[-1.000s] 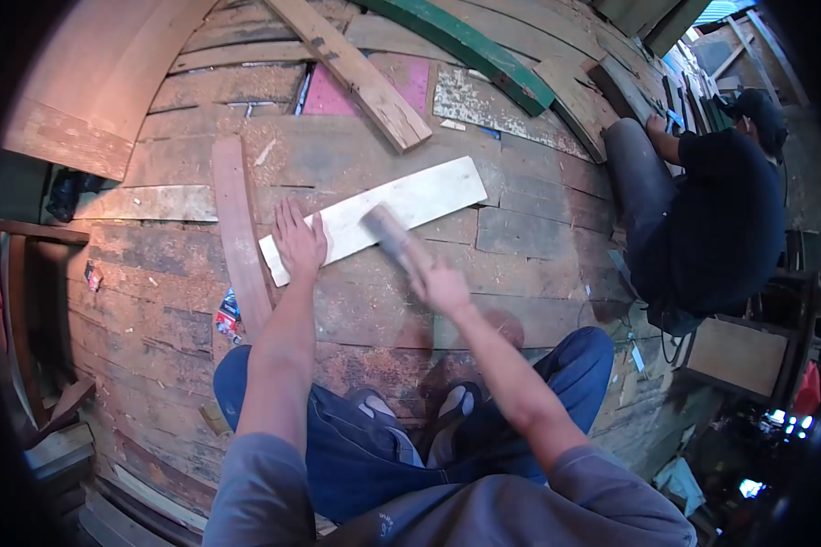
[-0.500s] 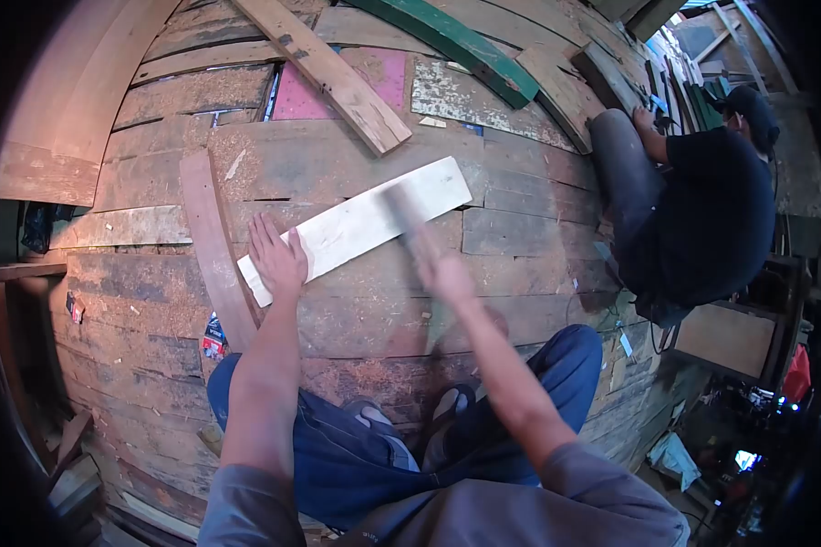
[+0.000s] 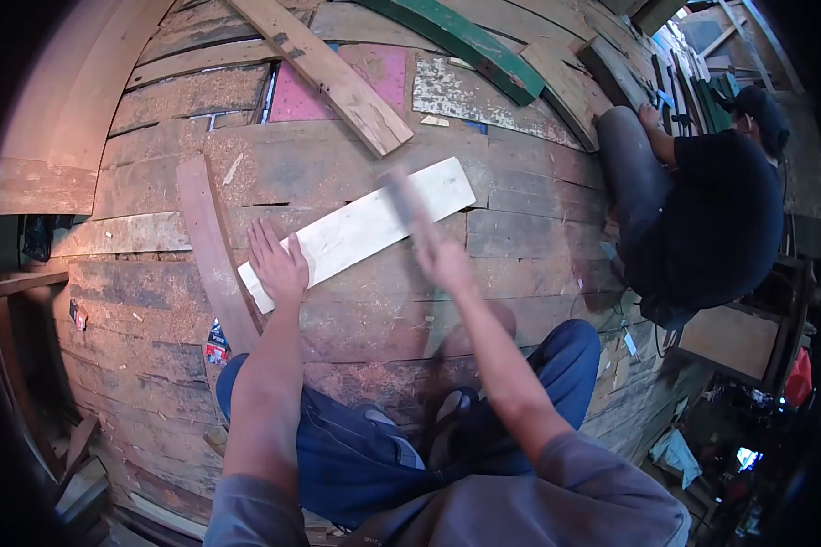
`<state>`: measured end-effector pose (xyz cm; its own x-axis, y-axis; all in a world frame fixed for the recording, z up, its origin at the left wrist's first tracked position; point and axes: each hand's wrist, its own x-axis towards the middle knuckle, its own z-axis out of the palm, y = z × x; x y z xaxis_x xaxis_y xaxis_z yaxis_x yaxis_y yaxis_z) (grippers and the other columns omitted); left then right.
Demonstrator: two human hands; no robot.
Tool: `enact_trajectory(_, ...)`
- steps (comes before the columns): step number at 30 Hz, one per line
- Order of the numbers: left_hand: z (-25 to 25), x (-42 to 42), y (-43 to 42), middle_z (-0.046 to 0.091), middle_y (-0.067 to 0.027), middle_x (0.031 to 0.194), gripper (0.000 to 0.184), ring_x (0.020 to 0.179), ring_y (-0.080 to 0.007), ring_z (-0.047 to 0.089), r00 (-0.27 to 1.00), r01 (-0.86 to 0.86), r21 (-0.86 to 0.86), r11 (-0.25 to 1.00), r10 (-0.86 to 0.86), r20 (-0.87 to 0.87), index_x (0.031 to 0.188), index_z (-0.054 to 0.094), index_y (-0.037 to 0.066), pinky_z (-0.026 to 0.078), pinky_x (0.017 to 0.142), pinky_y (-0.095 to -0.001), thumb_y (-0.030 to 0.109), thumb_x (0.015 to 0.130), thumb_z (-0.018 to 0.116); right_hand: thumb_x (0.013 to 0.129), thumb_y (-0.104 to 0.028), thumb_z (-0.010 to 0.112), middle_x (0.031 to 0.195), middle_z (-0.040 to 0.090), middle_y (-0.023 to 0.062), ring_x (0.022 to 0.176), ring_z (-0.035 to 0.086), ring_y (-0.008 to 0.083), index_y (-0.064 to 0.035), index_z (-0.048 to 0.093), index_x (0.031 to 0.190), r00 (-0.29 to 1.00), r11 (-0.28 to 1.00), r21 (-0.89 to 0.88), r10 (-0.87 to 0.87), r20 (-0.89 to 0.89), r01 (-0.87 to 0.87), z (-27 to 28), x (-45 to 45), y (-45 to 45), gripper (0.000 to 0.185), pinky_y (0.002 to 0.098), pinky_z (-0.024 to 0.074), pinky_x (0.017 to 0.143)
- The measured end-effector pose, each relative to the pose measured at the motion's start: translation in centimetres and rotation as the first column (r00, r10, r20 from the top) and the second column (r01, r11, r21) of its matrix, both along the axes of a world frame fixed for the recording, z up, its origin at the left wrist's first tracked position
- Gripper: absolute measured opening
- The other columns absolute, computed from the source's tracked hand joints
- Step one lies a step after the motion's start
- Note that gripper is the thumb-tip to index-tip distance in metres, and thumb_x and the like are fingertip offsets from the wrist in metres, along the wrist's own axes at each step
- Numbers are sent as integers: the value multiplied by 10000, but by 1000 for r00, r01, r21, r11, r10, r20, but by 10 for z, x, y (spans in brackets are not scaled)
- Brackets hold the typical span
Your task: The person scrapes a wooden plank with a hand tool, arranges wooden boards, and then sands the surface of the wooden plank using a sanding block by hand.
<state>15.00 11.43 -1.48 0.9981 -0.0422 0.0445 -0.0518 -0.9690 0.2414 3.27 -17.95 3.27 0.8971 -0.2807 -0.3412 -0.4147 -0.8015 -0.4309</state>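
A pale, freshly cut board [image 3: 356, 228] lies slantwise on the plank floor. My left hand [image 3: 280, 264] rests flat on its near left end, fingers stretched out. My right hand [image 3: 447, 266] is closed round the handle of a hand tool [image 3: 407, 202] with a dark head. Motion blurs this tool, and its exact kind cannot be made out. The head is over the board's right half; whether it touches the wood I cannot tell. At the board's left end lies a reddish curved plank [image 3: 212, 246].
Beyond the board are a long brown beam [image 3: 337, 87] and a green beam [image 3: 465, 50]. A co-worker [image 3: 702, 201] in dark clothes crouches at the right. A wooden panel [image 3: 109, 91] stands at the upper left. Sawdust and chips are scattered over the floor planks [image 3: 155, 292].
My right hand and the blurred tool have shifted slightly up and left over the board. My left hand stays on the board's end. The whole view has moved a little.
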Motion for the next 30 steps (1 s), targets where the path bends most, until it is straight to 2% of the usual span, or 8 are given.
enact_trajectory(2, 1, 1, -2, 251, -143, 1637, 691, 1530, -290, 192, 1000, -10, 2, 1000, 10, -1, 1559, 262, 4, 178, 1223, -444, 421, 1025, 402, 920, -260, 609, 971, 651, 290, 823, 668, 478, -292, 243, 1587, 934, 984, -80, -124, 336, 160, -17, 13, -25, 761, 548, 567, 704)
enact_trajectory(6, 4, 1, -3, 244, -139, 1640, 687, 1531, -290, 188, 1000, -14, 15, 1000, 15, -19, 1561, 259, 8, 176, 1224, -444, 416, 1026, 399, 911, -211, 587, 994, 642, 334, 805, 661, 487, -147, 262, 1584, 925, 952, 179, -289, 246, 250, -20, 12, 66, 750, 554, 559, 720)
enact_trajectory(7, 5, 1, -3, 242, -138, 1642, 686, 1531, -290, 187, 1000, -13, 18, 1000, 13, -24, 1561, 258, 8, 175, 1224, -443, 414, 1026, 399, 906, -226, 596, 1026, 648, 331, 784, 661, 486, -161, 258, 1586, 875, 996, 86, -28, 484, -15, -25, -1, 90, 762, 575, 555, 731)
enact_trajectory(9, 1, 0, -2, 238, -134, 1644, 685, 1532, -289, 183, 1000, -6, 19, 1000, 7, -24, 1561, 256, 9, 174, 1224, -446, 409, 1025, 400, 920, -293, 586, 1021, 683, 261, 786, 677, 467, -290, 300, 1573, 928, 937, 101, 309, 209, -335, -12, -30, 111, 713, 582, 560, 736)
enact_trajectory(14, 0, -1, 0, 228, -125, 1649, 681, 1535, -283, 175, 1000, -6, -11, 1000, 6, -16, 1564, 252, 13, 174, 1224, -453, 399, 1023, 400, 924, -269, 609, 990, 688, 277, 825, 686, 453, -299, 285, 1575, 1000, 999, -27, 22, 9, -22, 5, 0, 13, 728, 573, 557, 726)
enact_trajectory(21, 3, 3, -2, 244, -125, 1644, 659, 1533, -283, 183, 1000, -19, -5, 1000, 19, -15, 1560, 264, 11, 185, 1219, -448, 379, 1028, 392, 907, -200, 596, 789, 679, 303, 681, 689, 457, -211, 245, 1593, 862, 985, 102, -169, 478, 137, -19, 20, 61, 770, 533, 587, 649)
enact_trajectory(26, 0, 2, -1, 278, -129, 1629, 644, 1529, -284, 193, 1000, -8, -17, 1000, 8, 0, 1551, 289, 11, 194, 1215, -446, 377, 1030, 389, 878, -288, 618, 890, 704, 261, 840, 695, 454, -348, 254, 1578, 974, 991, 8, 132, -186, -133, 54, 23, 18, 791, 565, 566, 814)
enact_trajectory(30, 2, 2, -1, 282, -129, 1626, 642, 1525, -286, 206, 1000, -12, -14, 1000, 12, 1, 1551, 289, 13, 194, 1215, -449, 376, 1030, 389, 937, -342, 574, 950, 704, 270, 880, 698, 435, -299, 366, 1519, 995, 997, -40, -74, -63, 71, 82, 42, -68, 619, 524, 554, 837)
